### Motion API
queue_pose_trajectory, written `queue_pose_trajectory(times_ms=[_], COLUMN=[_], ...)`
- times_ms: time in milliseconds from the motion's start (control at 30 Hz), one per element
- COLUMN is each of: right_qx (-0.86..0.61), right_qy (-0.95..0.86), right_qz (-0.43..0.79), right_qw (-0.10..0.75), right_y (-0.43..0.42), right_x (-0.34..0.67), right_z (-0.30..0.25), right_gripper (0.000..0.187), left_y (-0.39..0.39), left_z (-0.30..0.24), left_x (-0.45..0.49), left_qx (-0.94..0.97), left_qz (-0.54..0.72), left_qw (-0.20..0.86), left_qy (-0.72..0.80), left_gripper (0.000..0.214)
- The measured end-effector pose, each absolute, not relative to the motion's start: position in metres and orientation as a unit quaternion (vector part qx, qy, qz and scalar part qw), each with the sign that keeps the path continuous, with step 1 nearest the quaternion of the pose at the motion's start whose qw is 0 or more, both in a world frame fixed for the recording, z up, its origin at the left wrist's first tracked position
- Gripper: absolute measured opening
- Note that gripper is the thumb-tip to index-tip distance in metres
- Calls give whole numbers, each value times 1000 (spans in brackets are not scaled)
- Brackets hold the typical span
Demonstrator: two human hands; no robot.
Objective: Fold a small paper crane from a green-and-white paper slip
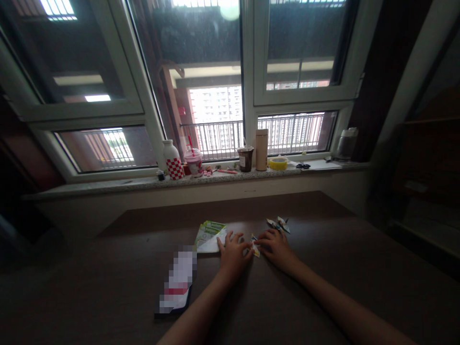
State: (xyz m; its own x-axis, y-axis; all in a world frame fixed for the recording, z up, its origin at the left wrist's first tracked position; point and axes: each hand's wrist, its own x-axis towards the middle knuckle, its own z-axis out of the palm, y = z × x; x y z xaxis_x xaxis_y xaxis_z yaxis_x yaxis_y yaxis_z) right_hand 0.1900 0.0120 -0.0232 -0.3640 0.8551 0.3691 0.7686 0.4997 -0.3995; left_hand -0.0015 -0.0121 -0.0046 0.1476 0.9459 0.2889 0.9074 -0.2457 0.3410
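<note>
A small folded piece of printed paper [255,248], white with yellow and red marks, lies on the table between my hands. My left hand [234,253] holds its left side near the thumb, while the other fingers are spread and the outer ones reach the edge of the sheets. From the other side, my right hand [276,248] grips the same paper with closed fingertips. Just beyond the right fingers lie several folded paper pieces [283,224] with pointed ends. Left of my left hand is a small pile of green and white printed sheets [208,235], with a white folded corner on top.
A phone-like object [176,282], its face blurred out, lies left of my left forearm on the brown table [323,230]. Along the windowsill stand a checkered bottle [173,160], drink cups [246,159], a tan flask [261,149], yellow tape [278,164] and scissors [303,166].
</note>
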Motion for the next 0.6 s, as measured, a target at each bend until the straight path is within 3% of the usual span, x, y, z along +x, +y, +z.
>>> queue_pose_trajectory(times_ms=[600], right_qx=[-492], right_qy=[-807], right_qz=[134], right_qw=[299], right_y=[14], right_x=[191], right_z=[-22], right_gripper=[20], left_y=[-13], left_z=[-3], left_x=[0], left_qx=[751], left_qz=[215], left_qw=[41], left_qy=[622], left_gripper=[19])
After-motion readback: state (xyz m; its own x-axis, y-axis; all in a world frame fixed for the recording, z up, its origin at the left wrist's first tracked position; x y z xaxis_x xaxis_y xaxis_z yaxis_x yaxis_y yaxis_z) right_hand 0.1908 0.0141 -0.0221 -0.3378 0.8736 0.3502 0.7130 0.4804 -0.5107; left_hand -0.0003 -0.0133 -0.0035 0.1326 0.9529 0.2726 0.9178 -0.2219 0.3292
